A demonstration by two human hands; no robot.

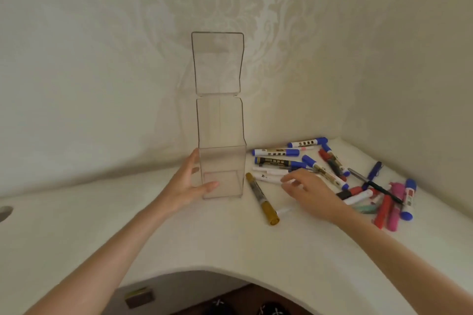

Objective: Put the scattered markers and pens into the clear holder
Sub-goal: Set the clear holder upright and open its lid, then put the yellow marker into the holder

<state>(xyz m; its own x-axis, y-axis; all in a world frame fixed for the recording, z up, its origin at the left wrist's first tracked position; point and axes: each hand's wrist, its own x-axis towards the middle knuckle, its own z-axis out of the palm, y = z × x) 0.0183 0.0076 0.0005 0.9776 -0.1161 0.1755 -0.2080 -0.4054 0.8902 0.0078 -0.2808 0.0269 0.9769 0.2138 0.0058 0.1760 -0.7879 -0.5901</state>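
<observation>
The holder (221, 151) stands upright at the middle of the table (230, 238), its hinged lid (217, 64) flipped up against the wall (102, 59). It holds nothing yet.

The holder is tall, narrow and light, so I judge that a marker dropped against one wall, or a knock from a wrist, could tip it. The raised lid could also fall shut on a hand. The left hand (188, 186) guards against that: the thumb lies across the front face and the fingers wrap the side at 9 o'clock.

The right hand (309, 192) reaches in from 4 o'clock, its fingers loosely spread over the white markers (268, 174). I cannot tell whether they have closed on one. Round barrels roll, so a careless sweep could send some off the curved table edge.

The holder is thin, glossy clear plastic, square in section with rounded corners. The gold marker (262, 198) at 5 o'clock of the holder is a smooth cylinder. The blue-capped markers (276, 152) lie at 3 o'clock, and a red and pink heap (386, 210) lies farther out. The table is matt white, and the wall is patterned cream.
</observation>
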